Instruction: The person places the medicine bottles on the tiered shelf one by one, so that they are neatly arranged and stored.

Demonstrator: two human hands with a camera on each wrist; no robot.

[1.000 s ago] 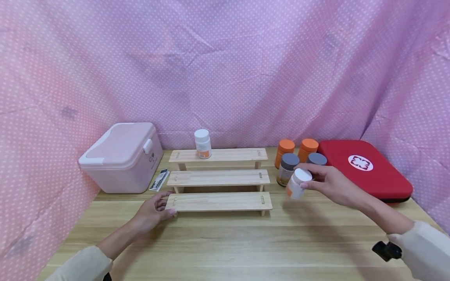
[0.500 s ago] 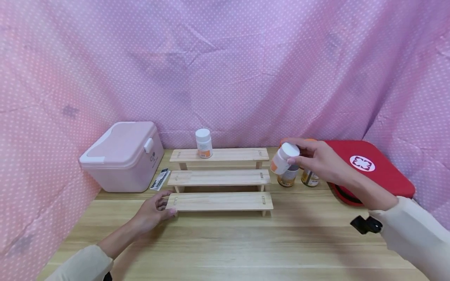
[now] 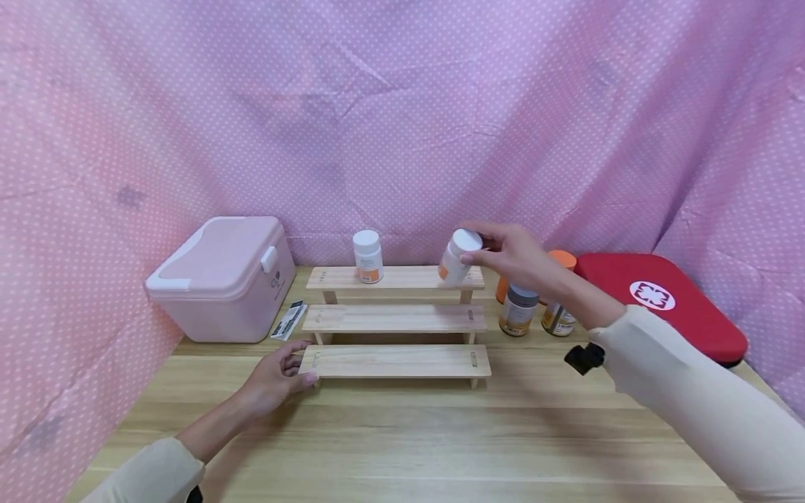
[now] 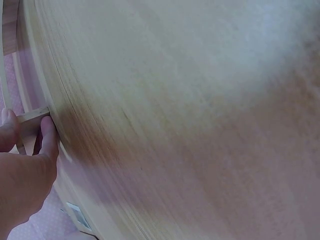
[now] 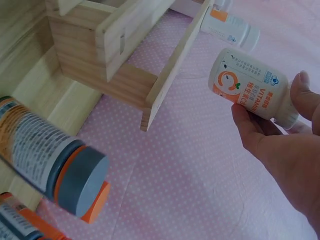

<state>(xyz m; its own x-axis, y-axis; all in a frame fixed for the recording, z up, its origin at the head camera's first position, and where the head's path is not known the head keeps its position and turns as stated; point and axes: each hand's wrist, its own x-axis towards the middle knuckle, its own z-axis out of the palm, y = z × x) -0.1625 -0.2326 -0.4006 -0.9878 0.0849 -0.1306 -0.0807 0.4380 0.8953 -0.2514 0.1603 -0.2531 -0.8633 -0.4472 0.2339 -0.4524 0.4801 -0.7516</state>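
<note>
Pink curtain (image 3: pixel 402 126) behind, wood table (image 3: pixel 402 440) below. Your right hand (image 3: pixel 518 255), fingers pinching a tilted white bottle (image 3: pixel 456 261), swung it from three o'clock of the rack (image 3: pixel 395 361) to one o'clock; your left hand (image 3: pixel 270 381) still pinches its eight o'clock end.

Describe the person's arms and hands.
The left hand and right hand wear no gloves. The left sleeve and right sleeve are plain pale cream, ending short of the wrists. A small black device shows beside the right one, a black piece beside the left.
</note>
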